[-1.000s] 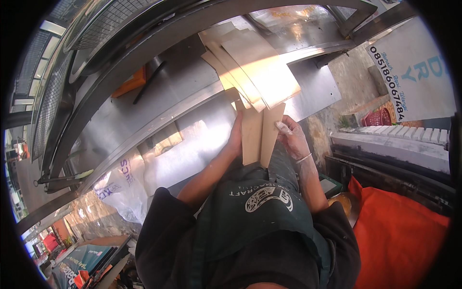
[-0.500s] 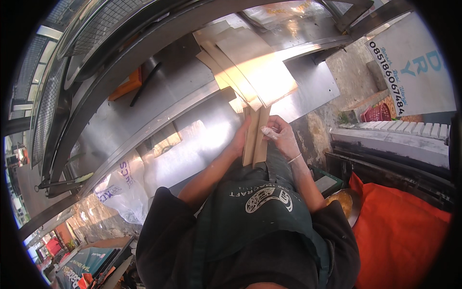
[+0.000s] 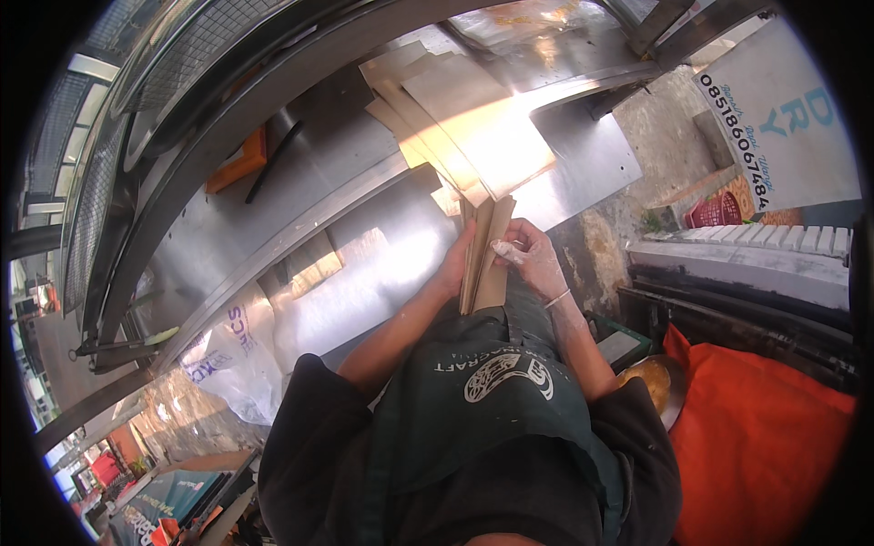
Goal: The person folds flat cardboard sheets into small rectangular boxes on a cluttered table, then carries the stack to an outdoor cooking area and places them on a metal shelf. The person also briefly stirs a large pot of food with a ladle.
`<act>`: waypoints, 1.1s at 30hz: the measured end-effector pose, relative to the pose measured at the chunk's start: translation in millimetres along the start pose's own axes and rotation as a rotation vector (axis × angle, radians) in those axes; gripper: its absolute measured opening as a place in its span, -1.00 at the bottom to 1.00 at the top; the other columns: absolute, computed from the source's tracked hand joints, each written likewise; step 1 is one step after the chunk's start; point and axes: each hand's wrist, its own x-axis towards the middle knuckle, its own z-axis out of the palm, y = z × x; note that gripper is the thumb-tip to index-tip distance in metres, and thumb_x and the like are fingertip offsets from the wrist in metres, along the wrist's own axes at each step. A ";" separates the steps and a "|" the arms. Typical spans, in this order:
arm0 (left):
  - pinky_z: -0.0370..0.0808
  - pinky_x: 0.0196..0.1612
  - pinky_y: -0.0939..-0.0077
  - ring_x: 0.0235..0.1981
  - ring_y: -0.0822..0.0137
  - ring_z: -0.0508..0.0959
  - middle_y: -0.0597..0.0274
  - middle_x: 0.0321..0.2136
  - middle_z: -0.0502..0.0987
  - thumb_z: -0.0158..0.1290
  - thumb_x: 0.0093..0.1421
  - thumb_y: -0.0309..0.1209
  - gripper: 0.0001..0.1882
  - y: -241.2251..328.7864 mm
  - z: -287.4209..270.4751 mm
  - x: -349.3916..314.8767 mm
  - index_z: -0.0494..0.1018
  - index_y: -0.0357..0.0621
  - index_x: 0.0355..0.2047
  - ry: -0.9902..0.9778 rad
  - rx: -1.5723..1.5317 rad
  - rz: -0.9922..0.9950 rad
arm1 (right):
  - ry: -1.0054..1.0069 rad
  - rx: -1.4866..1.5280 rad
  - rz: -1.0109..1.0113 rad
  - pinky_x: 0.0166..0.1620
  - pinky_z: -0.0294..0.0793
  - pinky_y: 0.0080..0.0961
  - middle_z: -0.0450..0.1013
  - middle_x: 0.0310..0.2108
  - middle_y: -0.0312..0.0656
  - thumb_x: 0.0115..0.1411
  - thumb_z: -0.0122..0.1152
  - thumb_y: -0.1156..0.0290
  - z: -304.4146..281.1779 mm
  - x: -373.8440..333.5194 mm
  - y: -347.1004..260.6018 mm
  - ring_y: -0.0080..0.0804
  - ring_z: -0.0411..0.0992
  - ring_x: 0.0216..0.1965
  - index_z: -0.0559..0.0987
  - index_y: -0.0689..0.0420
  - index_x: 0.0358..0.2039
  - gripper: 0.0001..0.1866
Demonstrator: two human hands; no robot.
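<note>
In front of my apron, a bundle of narrow brown paper pieces point(image 3: 492, 273), perhaps flat paper bags, stands on edge with its layers fanned apart. My left hand point(image 3: 456, 264) wraps its left side, the fingers partly hidden behind it. My right hand point(image 3: 528, 255), dusted with white powder, has bent fingers pinching the bundle's right edge. Just beyond, a loose pile of larger brown paper pieces point(image 3: 473, 118) lies overlapping on the metal counter, its near end brightly sunlit and close to the bundle's top.
A lower metal shelf point(image 3: 382, 282) holds a small brown paper piece point(image 3: 317, 264) at left. A clear plastic bag point(image 3: 238, 355) hangs at its left end. An orange object point(image 3: 238, 164) and a black bar point(image 3: 273, 161) lie on the counter. Right are a metal bowl point(image 3: 672, 400) and orange cloth point(image 3: 756, 446).
The held paper's layers have shifted and spread, showing more edges on the left and a wider face on the right. Both hands stay almost in place.
</note>
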 end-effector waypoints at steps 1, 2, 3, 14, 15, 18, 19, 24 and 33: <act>0.48 0.08 0.14 0.05 0.17 0.47 -0.04 0.17 0.35 -0.37 0.30 0.30 -0.10 1.1 2.1 0.4 0.12 -0.29 0.29 -0.021 -0.005 0.007 | 0.001 0.000 -0.001 -0.28 0.52 -0.70 0.47 -0.35 -0.32 0.17 0.34 0.45 -0.5 -0.5 -0.1 -0.62 0.50 -0.38 0.43 0.29 -0.06 -0.62; 0.48 0.08 0.12 0.05 0.17 0.47 -0.03 0.17 0.35 -0.37 0.30 0.31 -0.09 1.0 2.4 0.8 0.12 -0.29 0.29 -0.019 0.002 0.001 | 0.003 0.000 -0.002 -0.27 0.53 -0.70 0.47 -0.35 -0.31 0.17 0.33 0.45 -1.1 -1.0 -0.1 -0.62 0.50 -0.38 0.43 0.29 -0.06 -0.62; 0.48 0.07 0.10 0.05 0.17 0.46 -0.03 0.18 0.35 -0.37 0.30 0.31 -0.09 1.5 2.5 1.3 0.12 -0.29 0.30 -0.019 0.010 -0.003 | 0.004 -0.001 -0.004 -0.27 0.53 -0.70 0.48 -0.35 -0.31 0.17 0.33 0.45 -1.5 -1.2 -0.5 -0.62 0.50 -0.38 0.43 0.30 -0.06 -0.62; 0.51 0.03 0.06 0.04 0.20 0.46 0.00 0.17 0.35 -0.36 0.29 0.31 -0.10 -1.9 0.3 5.7 0.10 -0.26 0.31 -0.026 -0.023 -0.021 | 0.027 -0.010 -0.015 -0.27 0.53 -0.69 0.47 -0.36 -0.31 0.17 0.34 0.44 -4.1 -1.0 -0.5 -0.62 0.50 -0.37 0.43 0.29 -0.06 -0.62; 0.52 0.02 0.10 0.02 0.21 0.47 0.02 0.15 0.37 -0.36 0.30 0.31 -0.10 -2.2 1.2 5.5 0.10 -0.25 0.31 -0.004 -0.006 -0.014 | 0.029 -0.010 -0.018 -0.28 0.53 -0.69 0.47 -0.36 -0.31 0.17 0.34 0.44 -4.2 -0.5 0.6 -0.62 0.50 -0.37 0.43 0.28 -0.06 -0.61; 0.55 -0.05 0.25 -0.04 0.25 0.52 0.07 0.05 0.44 -0.30 0.32 0.26 -0.17 -3.5 -2.0 8.3 0.13 -0.22 0.28 0.002 0.006 -0.053 | 0.052 -0.127 -0.015 -0.26 0.50 -0.66 0.47 -0.33 -0.33 0.17 0.31 0.46 -2.9 0.8 2.6 -0.63 0.47 -0.36 0.44 0.24 -0.03 -0.62; 0.57 -0.08 0.30 -0.06 0.26 0.53 0.08 0.01 0.46 -0.27 0.33 0.23 -0.20 -3.8 -3.3 9.5 0.15 -0.21 0.27 -0.006 0.003 -0.075 | 0.049 -0.154 -0.026 -0.26 0.48 -0.67 0.45 -0.32 -0.34 0.16 0.33 0.46 -1.8 1.1 1.9 -0.64 0.46 -0.36 0.44 0.23 -0.03 -0.62; 0.59 -0.13 0.37 -0.10 0.25 0.57 0.07 -0.07 0.48 -0.07 0.33 0.07 -0.36 -2.8 9.5 14.0 0.22 -0.17 0.18 0.191 0.073 0.012 | 0.067 -0.321 -0.132 -0.28 0.44 -0.65 0.39 -0.26 -0.28 0.07 0.44 0.37 -1.9 3.3 3.7 -0.65 0.42 -0.41 0.44 0.18 -0.04 -0.51; 0.50 0.05 0.30 0.04 0.14 0.51 -0.08 0.07 0.42 -0.16 0.36 0.07 -0.31 5.3 15.8 15.8 0.17 -0.27 0.24 0.189 0.056 0.023 | 0.044 -0.282 -0.095 -0.22 0.44 -0.64 0.41 -0.26 -0.28 0.12 0.33 0.52 -0.9 5.5 -4.5 -0.60 0.42 -0.28 0.39 0.20 -0.04 -0.58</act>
